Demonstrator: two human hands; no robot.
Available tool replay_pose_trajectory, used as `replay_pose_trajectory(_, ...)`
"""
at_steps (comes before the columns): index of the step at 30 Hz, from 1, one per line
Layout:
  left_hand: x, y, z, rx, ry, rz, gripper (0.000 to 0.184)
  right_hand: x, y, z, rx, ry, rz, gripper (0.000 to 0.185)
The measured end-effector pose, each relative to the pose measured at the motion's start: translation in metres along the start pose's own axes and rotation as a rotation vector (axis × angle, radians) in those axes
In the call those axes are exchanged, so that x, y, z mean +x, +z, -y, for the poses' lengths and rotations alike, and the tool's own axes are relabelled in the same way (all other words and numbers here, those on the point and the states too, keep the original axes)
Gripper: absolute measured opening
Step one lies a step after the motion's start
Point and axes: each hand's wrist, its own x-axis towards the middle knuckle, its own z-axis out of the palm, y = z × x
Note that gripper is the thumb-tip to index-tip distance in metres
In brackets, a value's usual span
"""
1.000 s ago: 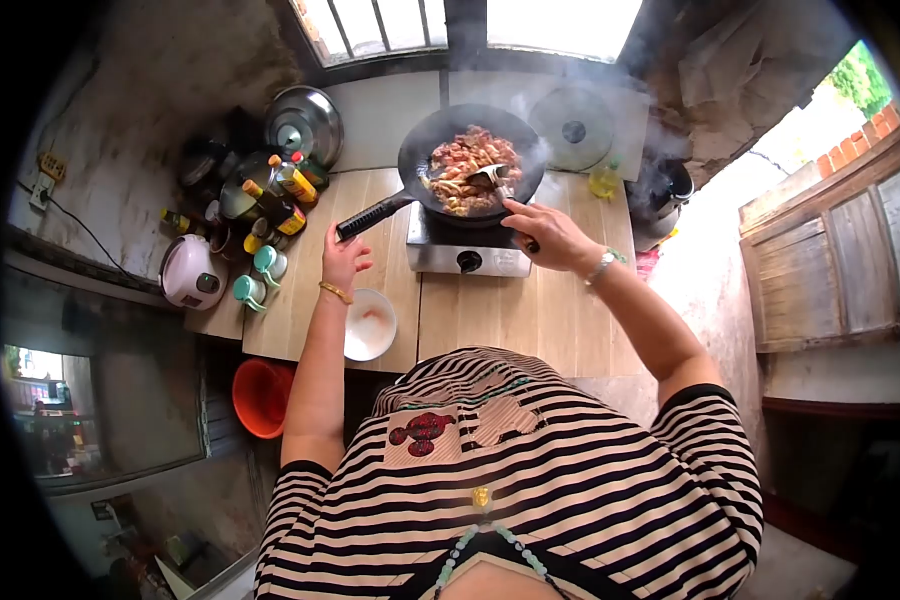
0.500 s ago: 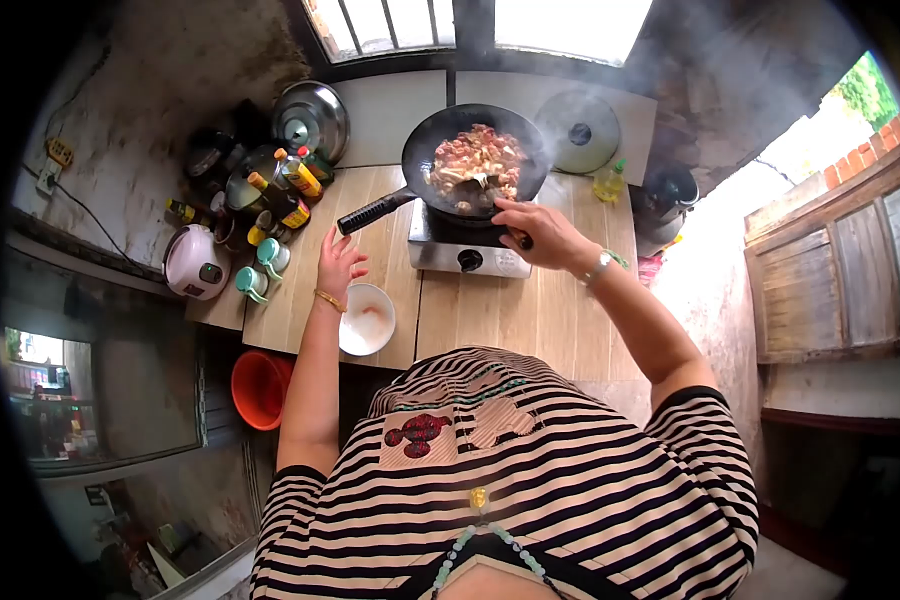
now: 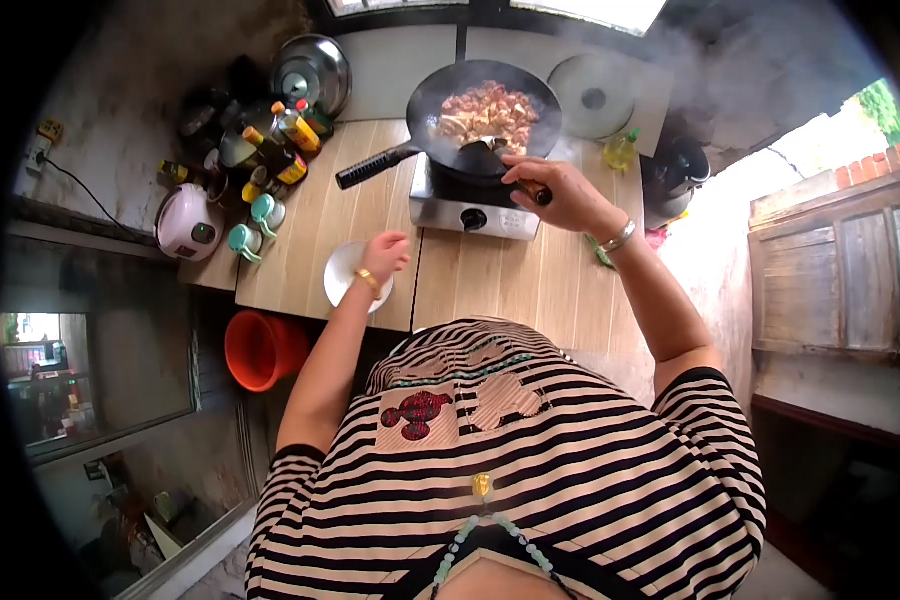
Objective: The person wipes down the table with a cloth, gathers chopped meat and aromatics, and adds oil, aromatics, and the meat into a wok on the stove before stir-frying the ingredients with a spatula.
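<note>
A dark wok stands on the silver gas stove, with browned pieces of meat steaming in it. My right hand is closed round the handle of a spatula, whose dark blade is at the near side of the wok. Over the white bowl hovers my left hand, holding nothing, its fingers loosely bent and slightly apart. It is away from the wok's black handle, which points to the left.
Sauce bottles, two jars with green lids and a pink rice cooker stand on the left. A glass lid leans at the back right, near an oil bottle. Below left is a red bucket.
My left hand has moved from beside the wok handle down and right, over the bowl. The spatula has come toward the wok's near side. The view has tilted downward.
</note>
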Motion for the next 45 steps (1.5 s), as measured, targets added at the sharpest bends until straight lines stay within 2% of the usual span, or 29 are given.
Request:
replay_pose_trajectory(1,0.013,0.014,0.016,0.097,0.034,0.056,0.027,0.002,-0.002,0.007,-0.001,0.039,0.01,0.019)
replay_pose_trajectory(3,0.036,0.042,0.041,0.672,0.27,0.024,0.03,0.001,0.002,0.004,0.07,0.061,-0.036,0.019)
replay_pose_trajectory(6,0.048,0.084,0.029,1.142,0.265,0.04,0.035,0.002,-0.002,0.006,0.119,0.154,-0.023,0.02)
replay_pose_trajectory(7,0.056,0.093,0.028,1.176,0.218,0.054,0.035,0.003,-0.007,0.008,0.124,0.196,-0.002,0.02)
replay_pose_trajectory(10,0.077,0.116,0.03,1.309,0.097,0.103,0.036,0.002,0.0,0.009,0.075,0.107,-0.053,0.02)
replay_pose_trajectory(13,0.093,0.131,0.036,1.394,0.093,0.116,0.041,0.0,0.004,0.015,0.093,0.19,-0.005,0.026)
replay_pose_trajectory(20,0.123,0.142,0.057,1.488,0.163,0.097,0.035,-0.007,0.006,0.014,0.139,0.205,-0.002,0.027)
replay_pose_trajectory(26,0.119,0.142,0.052,1.475,0.195,0.064,0.031,-0.007,0.003,0.01,0.132,0.178,0.001,0.028)
replay_pose_trajectory(36,0.113,0.145,0.052,1.46,0.149,0.021,0.037,-0.007,0.005,0.003,0.139,0.141,0.009,0.026)
replay_pose_trajectory(45,0.12,0.15,0.068,1.42,0.177,-0.051,0.028,-0.004,0.005,-0.002,0.194,0.187,0.051,0.026)
